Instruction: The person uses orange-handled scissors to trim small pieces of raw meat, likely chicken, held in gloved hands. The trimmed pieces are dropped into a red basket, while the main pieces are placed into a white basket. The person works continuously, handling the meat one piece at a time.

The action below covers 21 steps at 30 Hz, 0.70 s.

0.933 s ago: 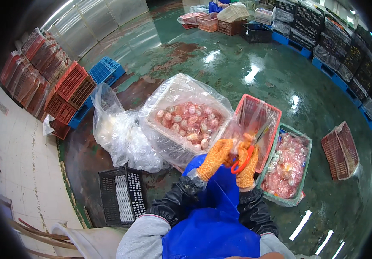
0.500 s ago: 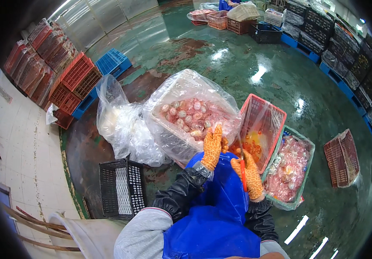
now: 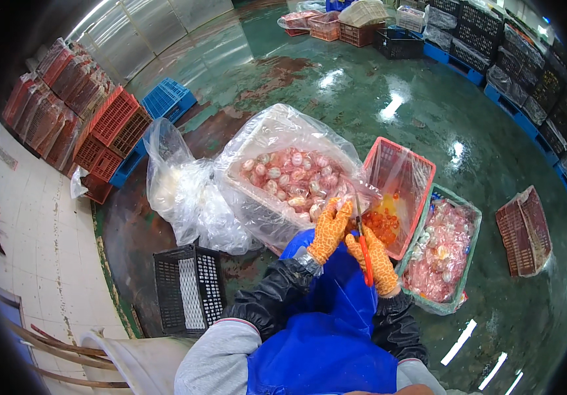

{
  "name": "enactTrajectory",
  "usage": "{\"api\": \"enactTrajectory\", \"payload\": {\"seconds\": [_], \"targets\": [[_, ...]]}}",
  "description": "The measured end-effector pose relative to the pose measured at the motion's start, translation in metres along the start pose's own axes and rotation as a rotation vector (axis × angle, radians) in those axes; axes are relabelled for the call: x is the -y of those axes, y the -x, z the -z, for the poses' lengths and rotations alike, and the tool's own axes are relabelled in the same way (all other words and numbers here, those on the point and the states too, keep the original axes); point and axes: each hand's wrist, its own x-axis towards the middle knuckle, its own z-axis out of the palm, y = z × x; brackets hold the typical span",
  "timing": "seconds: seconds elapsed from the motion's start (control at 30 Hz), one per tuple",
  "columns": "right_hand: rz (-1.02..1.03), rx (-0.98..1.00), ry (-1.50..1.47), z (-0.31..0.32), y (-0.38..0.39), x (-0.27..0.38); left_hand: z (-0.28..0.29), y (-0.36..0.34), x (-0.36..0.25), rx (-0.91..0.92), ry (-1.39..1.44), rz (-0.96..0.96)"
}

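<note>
As I watch remotely, my left orange-patterned gloved hand (image 3: pixel 329 232) pinches a clear, pinkish plastic packet (image 3: pixel 369 193) near the red plastic crate (image 3: pixel 418 210); my right hand (image 3: pixel 377 263) grips red-handled metal scissors (image 3: pixel 364 249), blades forward, presumably keeping points off gloves.

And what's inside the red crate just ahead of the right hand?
Inside the red crate: a clear plastic liner and small orange pieces with yellow around them. The right hand and scissors hide part of its near end; what's behind them can't be seen.
</note>
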Motion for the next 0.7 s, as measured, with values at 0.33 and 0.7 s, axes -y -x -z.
{"api": "enactTrajectory", "payload": {"seconds": [0.33, 0.7], "targets": [[-0.409, 0.272, -0.345, 0.031, 0.010, 0.027, 0.020, -0.024, 0.000, 0.400, 0.423, 0.454], [-0.586, 0.128, -0.706, 0.024, -0.023, -0.003, -0.009, -0.045, 0.022, 0.069, -0.801, -0.013]]}}
